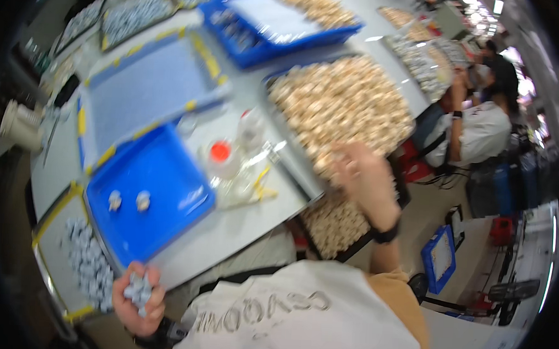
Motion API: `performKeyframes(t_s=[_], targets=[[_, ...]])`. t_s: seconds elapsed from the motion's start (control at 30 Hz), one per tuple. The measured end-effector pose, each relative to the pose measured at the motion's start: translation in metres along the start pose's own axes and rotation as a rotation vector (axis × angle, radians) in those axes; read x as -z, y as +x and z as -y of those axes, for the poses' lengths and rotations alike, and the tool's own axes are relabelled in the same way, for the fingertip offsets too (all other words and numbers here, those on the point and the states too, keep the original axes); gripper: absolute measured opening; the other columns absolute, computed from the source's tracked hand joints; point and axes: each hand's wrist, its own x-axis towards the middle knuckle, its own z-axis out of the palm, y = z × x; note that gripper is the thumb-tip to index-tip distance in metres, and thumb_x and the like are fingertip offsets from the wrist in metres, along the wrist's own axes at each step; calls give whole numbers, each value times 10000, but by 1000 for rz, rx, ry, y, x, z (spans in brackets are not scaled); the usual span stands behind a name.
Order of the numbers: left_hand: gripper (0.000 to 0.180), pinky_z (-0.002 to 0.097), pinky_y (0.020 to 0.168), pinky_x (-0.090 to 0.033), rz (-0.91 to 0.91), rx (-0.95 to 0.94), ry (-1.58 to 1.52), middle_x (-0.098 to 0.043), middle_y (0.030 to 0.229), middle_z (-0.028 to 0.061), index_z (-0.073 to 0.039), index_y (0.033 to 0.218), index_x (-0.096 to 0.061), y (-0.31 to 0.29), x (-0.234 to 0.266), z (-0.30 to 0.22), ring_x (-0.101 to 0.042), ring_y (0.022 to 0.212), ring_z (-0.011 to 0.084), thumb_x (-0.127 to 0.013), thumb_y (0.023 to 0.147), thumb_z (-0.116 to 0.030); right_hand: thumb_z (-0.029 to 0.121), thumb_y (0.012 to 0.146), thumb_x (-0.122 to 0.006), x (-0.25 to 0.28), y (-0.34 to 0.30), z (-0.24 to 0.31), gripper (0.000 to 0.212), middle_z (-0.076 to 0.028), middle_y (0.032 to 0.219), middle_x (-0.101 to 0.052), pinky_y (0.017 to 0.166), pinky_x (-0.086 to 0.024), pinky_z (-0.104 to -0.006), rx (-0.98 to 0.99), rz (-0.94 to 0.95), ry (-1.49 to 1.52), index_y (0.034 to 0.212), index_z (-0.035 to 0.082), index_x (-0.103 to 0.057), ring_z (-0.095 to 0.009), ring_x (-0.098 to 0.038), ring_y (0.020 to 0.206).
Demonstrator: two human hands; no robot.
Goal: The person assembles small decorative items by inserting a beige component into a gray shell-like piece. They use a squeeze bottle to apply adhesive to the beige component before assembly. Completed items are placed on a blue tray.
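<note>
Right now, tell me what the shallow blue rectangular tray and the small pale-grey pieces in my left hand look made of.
Blue tray: probably moulded plastic, glossy; bright highlights near its right corner.
Pale-grey pieces: perhaps plastic or rubber, matte-looking, without sharp highlights; blur leaves it open.

- Two bare hands in frame: one left hand, one right hand.
- Two dark wristbands, one per wrist.
- One cluster of grey-blue pieces in the left hand, too blurred for an exact count.
- Two small pale pieces inside one shallow blue tray on one white bench.
- Two containers of beige pieces near the right hand: one metal tray, one dark tray beneath; contents beyond counting.
- One yellow-taped tray with a pale blue surface.
- One red cap amid clear containers.
- At least three far trays, upper left.
</note>
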Motion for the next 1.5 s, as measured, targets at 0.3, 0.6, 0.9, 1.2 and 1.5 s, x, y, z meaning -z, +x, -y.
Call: performKeyframes(t_s=[0.3, 0.6, 0.9, 1.2, 1.5], targets=[[406, 244, 359, -357, 294, 128, 2, -499, 1254, 229, -37, 1232, -477, 24, -6, 0, -444, 589, 207, -412, 922, -290, 192, 769, -658, -11, 16, -8, 185, -103, 847, -579, 694, -499, -391, 96, 218, -76, 899, 75, -599, -290, -607, 825], [282, 233, 339, -332, 143, 106, 29, -551, 1021, 157, -67, 1142, -502, 23, -7, 7, -447, 509, 159, -476, 893, -198, 153, 769, -697, -1, 8, -7, 207, -101, 866, -599, 692, -506, -360, 30, 116, 44, 908, 49, -585, -265, -625, 811], [301, 269, 364, -354, 171, 119, 347, -564, 864, 251, -8, 1016, -510, 32, -3, 23, -445, 447, 174, -457, 904, -283, -22, 744, -702, 12, -19, 68, 261, -109, 948, -651, 688, -507, -271, 222, 60, 971, 979, 17, -597, -141, -617, 776], [365, 196, 444, -320, 260, 350, 604, -555, 934, 89, -38, 1181, -416, 45, -39, 49, -443, 549, 84, -483, 944, -306, 57, 715, -699, -53, -24, 145, 370, -94, 943, -621, 665, -487, -341, 651, 323, 934, 1073, 36, -605, -264, -611, 835], [332, 208, 485, -365, 208, 179, 617, -538, 815, 36, -1, 1166, -470, 45, -35, 53, -473, 569, 72, -449, 977, -274, 93, 705, -736, -67, -26, 144, 344, -130, 1082, -621, 762, -477, -388, 664, 311, 816, 1017, 47, -599, -334, -599, 1008]])
